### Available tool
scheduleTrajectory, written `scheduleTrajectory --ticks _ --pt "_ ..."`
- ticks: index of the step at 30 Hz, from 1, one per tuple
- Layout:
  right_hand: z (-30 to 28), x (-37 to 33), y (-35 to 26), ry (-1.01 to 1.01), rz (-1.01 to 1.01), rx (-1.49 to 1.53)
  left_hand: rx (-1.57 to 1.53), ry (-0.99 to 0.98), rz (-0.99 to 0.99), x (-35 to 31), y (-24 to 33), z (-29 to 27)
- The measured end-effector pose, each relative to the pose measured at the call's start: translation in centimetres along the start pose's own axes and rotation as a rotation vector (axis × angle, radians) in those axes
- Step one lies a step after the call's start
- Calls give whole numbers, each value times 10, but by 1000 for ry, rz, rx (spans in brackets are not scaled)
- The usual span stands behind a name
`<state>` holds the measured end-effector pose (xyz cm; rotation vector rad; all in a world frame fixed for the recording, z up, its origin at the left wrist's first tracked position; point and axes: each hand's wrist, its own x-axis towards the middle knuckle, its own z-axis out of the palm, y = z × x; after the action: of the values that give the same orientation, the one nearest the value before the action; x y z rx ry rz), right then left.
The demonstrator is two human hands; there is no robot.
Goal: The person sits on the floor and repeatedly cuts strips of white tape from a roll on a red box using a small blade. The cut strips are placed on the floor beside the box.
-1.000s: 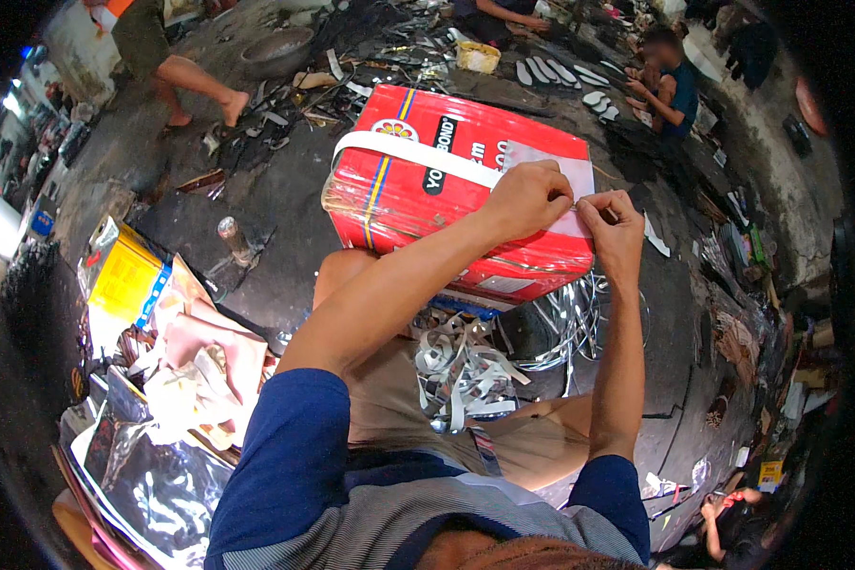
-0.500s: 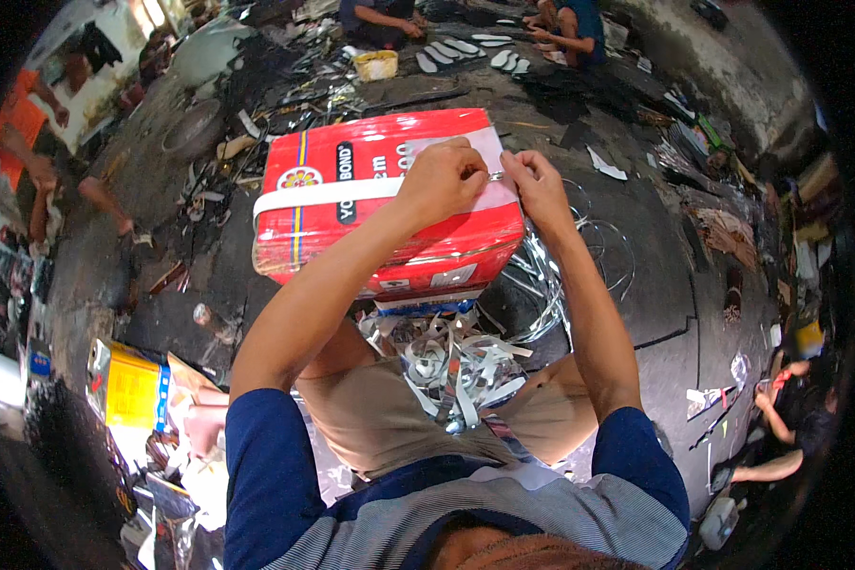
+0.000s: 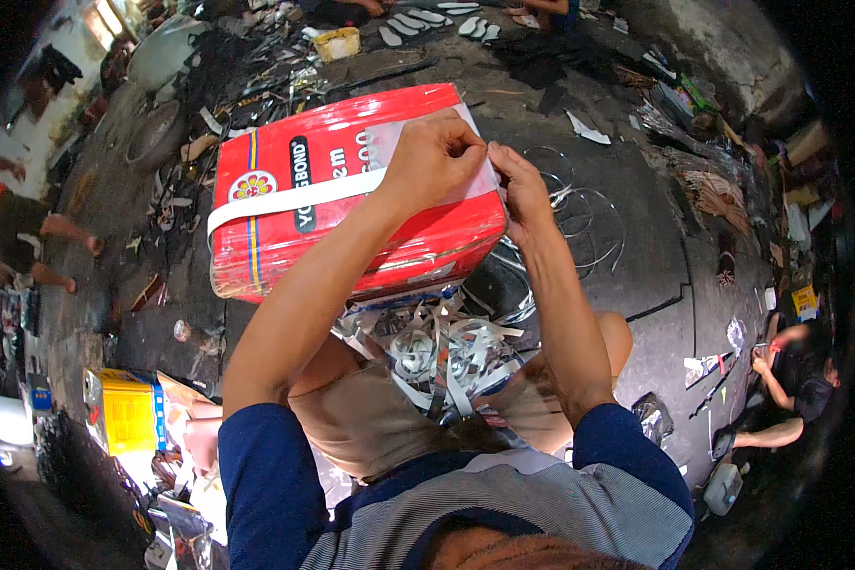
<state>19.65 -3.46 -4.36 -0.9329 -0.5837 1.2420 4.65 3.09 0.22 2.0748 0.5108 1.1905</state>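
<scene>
In front of me a red box with a flower emblem rests over my knees' far side. A white strip runs across its top from the left edge and passes under my left wrist. My left hand is closed in a pinch over a pale pink patch near the box's right end. At that end my right hand is also closed, its thumb and fingertips pressed together beside the left fingertips. What the fingertips hold is hidden. A tangle of white and silvery strips lies between my legs.
Thin silvery coils lie right of the box. A yellow tin stands lower left. White sole-shaped pieces and a yellow tub are at the back. Other people sit around; one person is at the right.
The view has shifted, so the box appears further left and higher. A silvery glint between my fingertips no longer shows. Both hands remain pinched at the box's right end.
</scene>
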Motion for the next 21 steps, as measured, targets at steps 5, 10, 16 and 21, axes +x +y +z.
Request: scheduleTrajectory --ticks 5,10,16,21 --pt "12 -1 -35 -43 152 -127 74 22 19 2 -4 -3" --pt "31 42 -59 189 -495 -1298 22 18 11 4 -1 -1" --pt "7 54 -20 176 -415 -1052 21 -15 -83 -1 1 -5" --pt "-39 71 48 240 -305 -835 7 -51 -118 3 -1 -5"
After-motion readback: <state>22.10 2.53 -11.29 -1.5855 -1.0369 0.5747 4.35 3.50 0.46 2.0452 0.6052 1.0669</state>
